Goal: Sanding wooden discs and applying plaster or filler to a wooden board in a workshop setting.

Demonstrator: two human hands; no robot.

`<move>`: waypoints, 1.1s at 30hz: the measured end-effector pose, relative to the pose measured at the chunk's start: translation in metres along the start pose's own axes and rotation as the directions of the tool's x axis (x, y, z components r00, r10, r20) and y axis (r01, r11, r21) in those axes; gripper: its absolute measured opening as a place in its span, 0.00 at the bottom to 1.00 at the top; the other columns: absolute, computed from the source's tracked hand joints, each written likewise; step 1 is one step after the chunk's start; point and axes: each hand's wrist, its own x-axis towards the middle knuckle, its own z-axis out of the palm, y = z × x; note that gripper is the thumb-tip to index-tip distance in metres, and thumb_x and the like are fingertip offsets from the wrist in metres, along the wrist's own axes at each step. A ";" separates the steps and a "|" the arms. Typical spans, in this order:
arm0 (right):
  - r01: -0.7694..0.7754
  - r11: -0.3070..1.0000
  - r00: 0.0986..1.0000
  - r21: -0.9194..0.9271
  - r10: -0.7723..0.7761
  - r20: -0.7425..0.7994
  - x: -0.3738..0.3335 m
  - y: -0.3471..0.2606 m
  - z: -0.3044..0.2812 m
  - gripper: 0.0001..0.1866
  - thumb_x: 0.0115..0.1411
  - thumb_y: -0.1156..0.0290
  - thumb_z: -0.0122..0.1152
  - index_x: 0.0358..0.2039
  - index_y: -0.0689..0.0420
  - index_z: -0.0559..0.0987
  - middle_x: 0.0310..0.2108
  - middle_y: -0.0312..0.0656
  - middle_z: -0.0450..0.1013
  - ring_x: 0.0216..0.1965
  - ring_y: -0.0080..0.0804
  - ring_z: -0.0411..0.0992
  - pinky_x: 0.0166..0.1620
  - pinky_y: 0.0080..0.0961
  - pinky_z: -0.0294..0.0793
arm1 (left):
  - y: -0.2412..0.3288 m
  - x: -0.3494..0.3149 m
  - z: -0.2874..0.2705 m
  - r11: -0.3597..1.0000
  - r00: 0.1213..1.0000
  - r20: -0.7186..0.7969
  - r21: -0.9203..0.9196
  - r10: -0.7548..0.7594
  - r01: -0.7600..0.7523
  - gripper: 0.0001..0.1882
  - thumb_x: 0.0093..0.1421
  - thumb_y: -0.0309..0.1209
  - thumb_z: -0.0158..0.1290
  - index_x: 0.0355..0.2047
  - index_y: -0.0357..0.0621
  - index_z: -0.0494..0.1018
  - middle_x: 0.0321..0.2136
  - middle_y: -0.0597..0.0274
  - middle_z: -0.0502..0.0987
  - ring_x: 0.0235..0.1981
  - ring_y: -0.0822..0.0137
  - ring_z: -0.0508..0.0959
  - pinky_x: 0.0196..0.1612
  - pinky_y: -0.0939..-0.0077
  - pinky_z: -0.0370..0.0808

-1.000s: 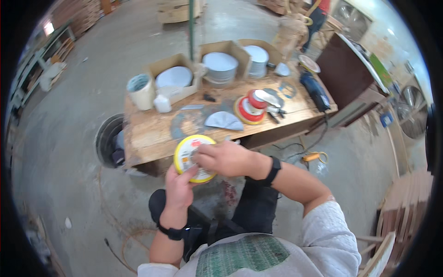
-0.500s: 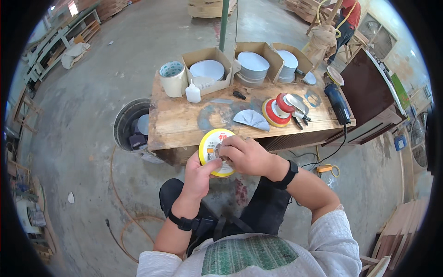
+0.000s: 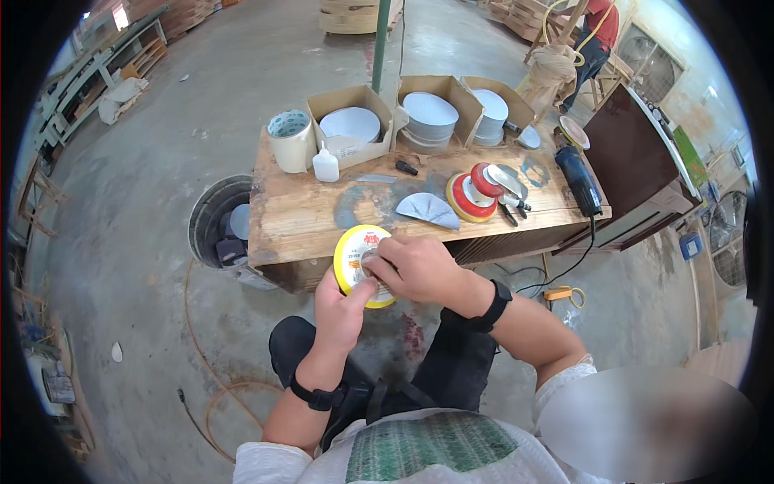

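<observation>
My left hand (image 3: 334, 319) grips the lower left edge of a yellow-rimmed sander backing pad (image 3: 347, 266) with a white printed face, its thumb lying across that face. The bent fingers of my right hand (image 3: 423, 270) are closed at the pad's middle, and whatever they hold is hidden. Both hands are just off the near edge of a wooden workbench (image 3: 298, 218). On the bench beyond them lie a folded grey sanding disc (image 3: 427, 210) and a red round sander (image 3: 470, 202) with a yellow-edged pad.
Open cartons of sanding discs (image 3: 430, 113) line the bench's back, beside a tape roll (image 3: 292, 149) and a white squeeze bottle (image 3: 326, 166). A blue corded grinder (image 3: 577, 179) lies at right. A bin (image 3: 211, 250) stands left; a hose (image 3: 193, 315) crosses the floor. Another person (image 3: 595, 48) stands far right.
The view has shifted slightly, so the bench sits a little further left. In my hands the pad has tilted slightly; my grip on it looks the same.
</observation>
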 end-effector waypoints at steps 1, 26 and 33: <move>0.006 0.999 1.000 -0.038 -0.005 0.025 0.001 0.000 0.001 0.11 0.60 0.67 0.61 0.40 0.58 0.73 0.30 0.48 0.73 0.26 0.48 0.74 0.28 0.40 0.73 | -0.003 0.002 -0.001 0.998 1.000 0.002 0.050 0.025 -0.025 0.18 0.59 0.18 0.51 0.50 0.36 0.70 0.43 0.56 0.78 0.42 0.66 0.81 0.42 0.70 0.82; 0.213 0.711 0.842 0.670 0.215 -0.496 0.084 -0.076 -0.043 0.10 0.68 0.69 0.53 0.44 0.61 0.76 0.25 0.38 0.71 0.30 0.28 0.72 0.33 0.26 0.71 | 0.020 0.076 0.005 0.633 0.894 0.330 0.632 0.302 -0.447 0.33 0.59 0.47 0.58 0.60 0.42 0.66 0.59 0.48 0.69 0.59 0.51 0.72 0.57 0.60 0.70; 0.288 -0.065 0.519 0.955 0.849 -0.099 -0.051 0.021 -0.039 0.12 0.73 0.64 0.44 0.41 0.58 0.73 0.22 0.35 0.66 0.20 0.22 0.59 0.24 0.22 0.61 | 0.029 0.098 0.025 -0.201 0.857 0.399 0.915 0.327 -0.350 0.32 0.52 0.40 0.64 0.53 0.34 0.69 0.50 0.43 0.69 0.53 0.45 0.70 0.56 0.54 0.67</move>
